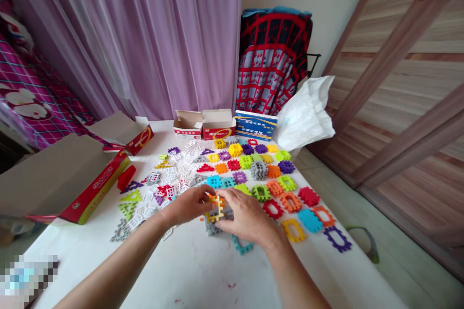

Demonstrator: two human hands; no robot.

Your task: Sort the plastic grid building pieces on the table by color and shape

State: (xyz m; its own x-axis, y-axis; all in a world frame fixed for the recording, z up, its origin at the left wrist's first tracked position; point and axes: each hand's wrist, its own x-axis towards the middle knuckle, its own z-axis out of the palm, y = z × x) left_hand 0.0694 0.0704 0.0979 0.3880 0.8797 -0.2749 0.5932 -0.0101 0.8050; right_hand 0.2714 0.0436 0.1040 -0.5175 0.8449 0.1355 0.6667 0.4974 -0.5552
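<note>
Both my hands meet at a yellow-orange toothed plastic piece (216,208) near the middle of the white table (203,270). My left hand (190,203) pinches its left side, and my right hand (243,210) curls round its right side. Under and beside this piece is a grey toothed piece (212,228), partly covered by my fingers. A teal frame piece (242,245) lies just below my right hand. White window-like pieces (145,213) are scattered to the left of my left hand. Right of my right hand lies a red frame piece (273,209).
Colourful toothed pieces (290,202) spread over the table's right side. Open cardboard boxes (87,183) stand at the left, smaller ones (219,130) at the back beside a blue box (255,125). A white bag (306,113) sits at the back right corner.
</note>
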